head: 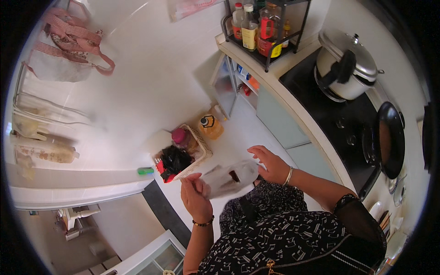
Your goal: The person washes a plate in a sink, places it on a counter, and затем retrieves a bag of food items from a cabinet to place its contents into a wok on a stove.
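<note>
A crumpled clear plastic bag (223,178) with a small dark patch on it stretches between my hands, above the floor and in front of my black patterned clothes. My left hand (196,197), with a beaded bracelet at the wrist, holds the bag's left end between thumb and fingers. At its right end is my right hand (270,165), a bangle on the wrist; the fingers are curved and apart, and whether they grip the plastic is unclear. Beyond the bag stands a woven basket (202,156) holding a black plastic bag (175,160) and a jar with a pink lid (179,135).
An oil jug (210,127) stands on the floor near an open cabinet door (225,84). To the right, the counter bears a pressure cooker (347,65), a frying pan (390,141) and a bottle rack (268,63). Cloth bags (62,65) hang at the left.
</note>
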